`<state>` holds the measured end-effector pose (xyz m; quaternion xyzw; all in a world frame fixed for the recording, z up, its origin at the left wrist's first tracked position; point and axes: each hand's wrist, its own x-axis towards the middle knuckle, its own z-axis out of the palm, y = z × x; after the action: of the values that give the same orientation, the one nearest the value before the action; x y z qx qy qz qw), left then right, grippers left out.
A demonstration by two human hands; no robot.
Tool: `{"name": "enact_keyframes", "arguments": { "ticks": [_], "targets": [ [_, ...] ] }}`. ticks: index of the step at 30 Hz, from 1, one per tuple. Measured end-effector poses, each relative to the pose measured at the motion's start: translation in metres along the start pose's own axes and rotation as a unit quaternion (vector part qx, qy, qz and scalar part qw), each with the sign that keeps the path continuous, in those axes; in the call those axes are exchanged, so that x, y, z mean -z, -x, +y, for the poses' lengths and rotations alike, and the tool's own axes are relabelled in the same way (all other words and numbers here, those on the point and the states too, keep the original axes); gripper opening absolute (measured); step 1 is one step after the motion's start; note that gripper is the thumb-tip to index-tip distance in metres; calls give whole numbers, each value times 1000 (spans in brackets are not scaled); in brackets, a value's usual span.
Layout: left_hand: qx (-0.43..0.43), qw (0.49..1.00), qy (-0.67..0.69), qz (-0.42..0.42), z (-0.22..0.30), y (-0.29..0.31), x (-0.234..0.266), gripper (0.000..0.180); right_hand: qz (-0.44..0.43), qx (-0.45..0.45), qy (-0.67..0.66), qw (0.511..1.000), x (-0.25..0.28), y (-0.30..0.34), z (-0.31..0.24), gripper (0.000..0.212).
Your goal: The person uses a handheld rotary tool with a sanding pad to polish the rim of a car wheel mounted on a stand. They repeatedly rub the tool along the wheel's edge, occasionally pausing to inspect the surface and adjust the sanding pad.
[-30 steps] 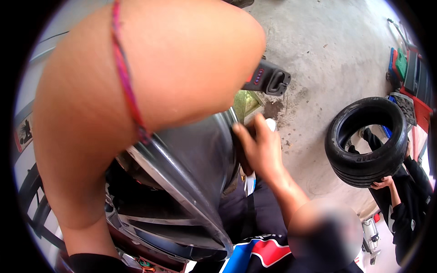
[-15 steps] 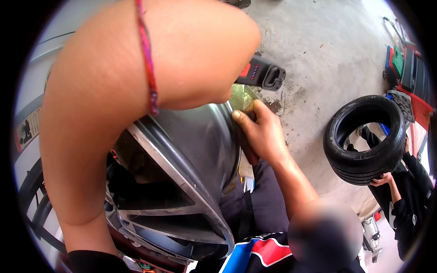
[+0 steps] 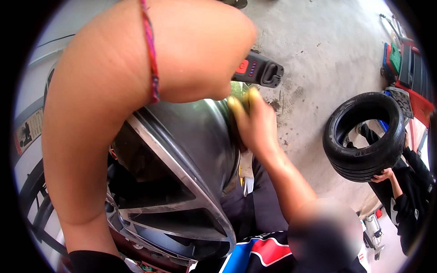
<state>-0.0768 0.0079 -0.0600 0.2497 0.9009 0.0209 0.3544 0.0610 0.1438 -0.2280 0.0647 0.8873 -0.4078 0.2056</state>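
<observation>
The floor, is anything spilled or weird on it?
Yes, dark stains on the floor, just right of the right hand in the picture. They stand out because the rest is mostly pale grey. I can't tell whether they're wet.

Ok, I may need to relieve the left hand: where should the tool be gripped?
Probably take the tool by its black end, coming from the right: that blocky end juts out free beyond the left hand, which hides the rest from view.
</observation>
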Motion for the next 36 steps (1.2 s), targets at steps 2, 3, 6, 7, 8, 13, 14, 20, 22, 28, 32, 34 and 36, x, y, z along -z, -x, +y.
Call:
{"name": "enact_keyframes", "arguments": {
  "ticks": [2, 3, 6, 7, 8, 13, 14, 20, 22, 28, 32, 34, 36],
  "targets": [
    [-4, 1000, -21, 22, -3, 14, 5, 20, -45, -44, -93, 994, -2, -33, -5, 25],
    [26, 999, -42, 12, -2, 33, 12, 20, -70, -71, -260, 960, -6, -30, -6, 24],
    [-30, 999, -17, 12, -11, 16, -8, 17, -109, -212, -459, 856, 29, -12, 37, 17],
    [-24, 999, -11, -46, 7, 4, 15, 17, -104, -212, -482, 844, 43, -3, 57, 17],
    [2, 998, -15, -67, 8, 24, 26, 17, -148, -202, -524, 814, 31, 11, 51, 18],
    [18, 994, 30, -102, 10, 30, 35, 19, -156, -174, -578, 782, 19, 27, 38, 17],
    [17, 994, 26, -102, 10, 31, 34, 19, -141, -145, -548, 812, 13, 26, 34, 17],
    [-82, 990, 31, -107, -8, 27, 30, 17, -42, 26, -212, 976, -10, 49, 31, 36],
    [-133, 987, 7, -92, -12, 31, 30, 16, -90, -160, -321, 929, -10, 54, 30, 31],
    [-127, 990, 44, -50, -17, 46, 31, 15, -94, -80, -177, 976, 10, 49, 3, 26],
    [-113, 992, 46, -16, -20, 40, 21, 15, -75, -42, -159, 983, 19, 47, 13, 17],
    [-105, 993, 43, -12, -18, 38, 17, 15, -17, 121, -68, 990, 16, 44, 13, 21],
    [-97, 994, 38, -13, -18, 38, 16, 15, 41, 279, 20, 959, 10, 42, 9, 27]
  ]
}}
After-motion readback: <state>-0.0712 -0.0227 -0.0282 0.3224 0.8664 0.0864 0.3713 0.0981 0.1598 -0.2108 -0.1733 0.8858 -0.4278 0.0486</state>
